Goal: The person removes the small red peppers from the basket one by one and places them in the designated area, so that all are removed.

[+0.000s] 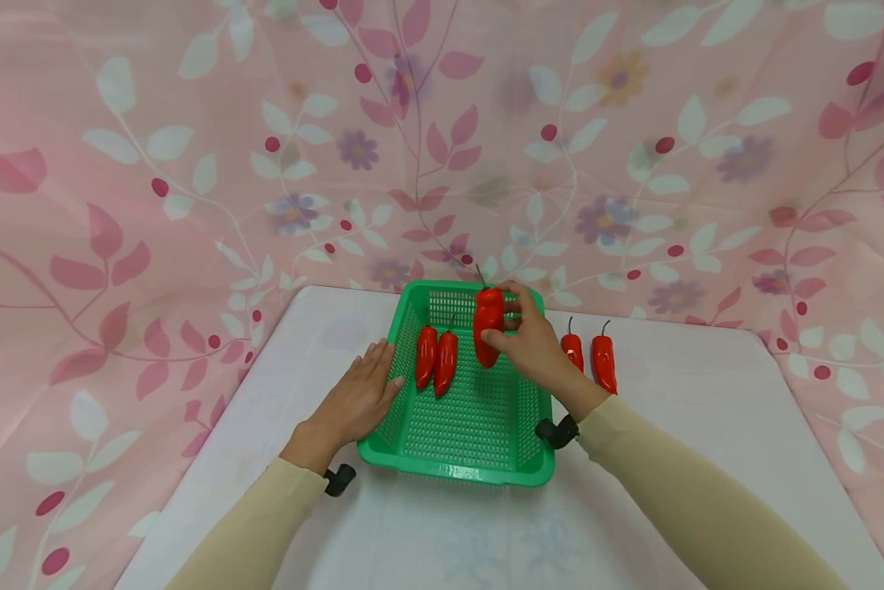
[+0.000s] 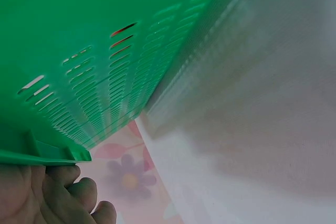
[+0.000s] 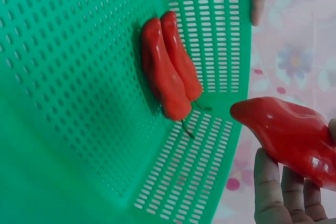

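A red chili pepper (image 1: pixel 489 324) is pinched between the thumb and fingers of my right hand (image 1: pixel 533 340), held above the right part of a green plastic basket (image 1: pixel 456 470). In the right wrist view the same pepper (image 3: pixel 289 135) shows its smooth glossy side and blunt tip. Two more red peppers (image 3: pixel 165 72) lie side by side in the basket, near its left wall. My left hand (image 1: pixel 360 393) rests on the basket's left rim with its fingers straight. From the left wrist view, that hand (image 2: pixel 52 195) touches the rim from outside.
Two other red peppers, one partly behind my right hand (image 1: pixel 573 350) and one in full view (image 1: pixel 604 360), lie on the white table (image 1: pixel 692 410) right of the basket. A pink floral cloth (image 1: pixel 442 147) hangs behind the table.
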A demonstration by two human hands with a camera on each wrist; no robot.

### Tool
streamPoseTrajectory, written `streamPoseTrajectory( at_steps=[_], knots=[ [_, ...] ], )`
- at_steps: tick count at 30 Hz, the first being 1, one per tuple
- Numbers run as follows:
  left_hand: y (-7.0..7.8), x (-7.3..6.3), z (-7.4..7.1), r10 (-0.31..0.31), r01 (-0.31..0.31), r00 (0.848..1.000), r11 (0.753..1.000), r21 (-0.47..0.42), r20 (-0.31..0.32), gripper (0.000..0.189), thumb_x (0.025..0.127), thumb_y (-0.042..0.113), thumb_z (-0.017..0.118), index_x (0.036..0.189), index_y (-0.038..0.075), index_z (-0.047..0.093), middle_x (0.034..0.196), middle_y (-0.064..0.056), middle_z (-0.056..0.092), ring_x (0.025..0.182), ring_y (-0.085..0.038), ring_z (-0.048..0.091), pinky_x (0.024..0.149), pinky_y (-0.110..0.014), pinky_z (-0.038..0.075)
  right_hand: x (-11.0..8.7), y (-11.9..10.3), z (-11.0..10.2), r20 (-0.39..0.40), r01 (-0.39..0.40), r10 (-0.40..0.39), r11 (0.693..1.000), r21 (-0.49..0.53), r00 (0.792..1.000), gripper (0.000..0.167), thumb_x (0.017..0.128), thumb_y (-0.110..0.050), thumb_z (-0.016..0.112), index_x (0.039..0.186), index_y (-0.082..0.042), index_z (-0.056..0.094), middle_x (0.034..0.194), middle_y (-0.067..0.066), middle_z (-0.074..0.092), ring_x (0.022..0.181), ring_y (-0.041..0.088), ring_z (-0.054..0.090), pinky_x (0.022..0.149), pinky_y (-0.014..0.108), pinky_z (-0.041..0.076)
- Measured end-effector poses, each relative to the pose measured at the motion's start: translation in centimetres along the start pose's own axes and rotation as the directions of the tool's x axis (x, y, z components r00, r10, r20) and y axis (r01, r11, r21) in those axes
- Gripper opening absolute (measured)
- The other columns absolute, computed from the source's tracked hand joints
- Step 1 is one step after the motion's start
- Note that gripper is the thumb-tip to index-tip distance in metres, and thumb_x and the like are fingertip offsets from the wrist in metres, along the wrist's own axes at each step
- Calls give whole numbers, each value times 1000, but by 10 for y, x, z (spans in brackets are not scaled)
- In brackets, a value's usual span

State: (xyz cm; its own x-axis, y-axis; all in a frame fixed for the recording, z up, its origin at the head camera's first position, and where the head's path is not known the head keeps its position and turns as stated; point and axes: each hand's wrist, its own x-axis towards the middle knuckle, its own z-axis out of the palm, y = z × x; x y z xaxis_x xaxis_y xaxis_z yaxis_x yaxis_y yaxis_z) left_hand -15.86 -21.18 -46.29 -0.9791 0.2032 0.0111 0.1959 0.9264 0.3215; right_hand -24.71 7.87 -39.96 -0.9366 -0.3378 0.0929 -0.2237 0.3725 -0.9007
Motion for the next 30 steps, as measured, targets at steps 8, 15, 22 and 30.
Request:
streamPoseTrajectory(
  at_steps=[8, 15, 22, 30],
  knots=[
    [1, -1, -1, 2, -2, 1000, 1000, -2, 3, 72, 113, 36, 47, 166, -3, 19, 175, -21, 18, 162, -42, 17, 131, -58, 19, -4, 2, -15, -27, 25, -26, 999, -20, 999, 71, 97, -17, 73, 156, -27, 35, 139, 15, 56, 117, 35, 66, 85, 50, 62],
    [1, -1, -1, 5, -5, 1000, 1000, 0, -5, 72, 113, 37, 47, 166, -3, 20, 175, -21, 19, 162, -42, 18, 131, -58, 20, -8, 11, -30, -30, 22, -22, 1000, -17, 999, 71, 98, -15, 73, 157, -30, 35, 141, 16, 55, 117, 36, 65, 86, 52, 63],
    [1, -1, -1, 7, -7, 1000, 1000, 17, -8, 72, 113, 37, 48, 166, -3, 21, 175, -21, 20, 162, -42, 19, 130, -59, 20, -12, 19, -44, -41, 21, -22, 1000, -23, 999, 72, 99, -14, 71, 159, -23, 32, 143, 18, 54, 118, 38, 65, 91, 55, 62],
    [2, -2, -2, 7, -7, 1000, 1000, 8, -4, 71, 113, 37, 47, 166, -3, 21, 175, -21, 19, 162, -42, 18, 131, -59, 19, -17, 29, -67, -30, -51, 52, 998, 31, 998, 75, 102, -21, 71, 164, -28, 29, 152, 18, 49, 112, 37, 70, 90, 53, 64]
  ],
)
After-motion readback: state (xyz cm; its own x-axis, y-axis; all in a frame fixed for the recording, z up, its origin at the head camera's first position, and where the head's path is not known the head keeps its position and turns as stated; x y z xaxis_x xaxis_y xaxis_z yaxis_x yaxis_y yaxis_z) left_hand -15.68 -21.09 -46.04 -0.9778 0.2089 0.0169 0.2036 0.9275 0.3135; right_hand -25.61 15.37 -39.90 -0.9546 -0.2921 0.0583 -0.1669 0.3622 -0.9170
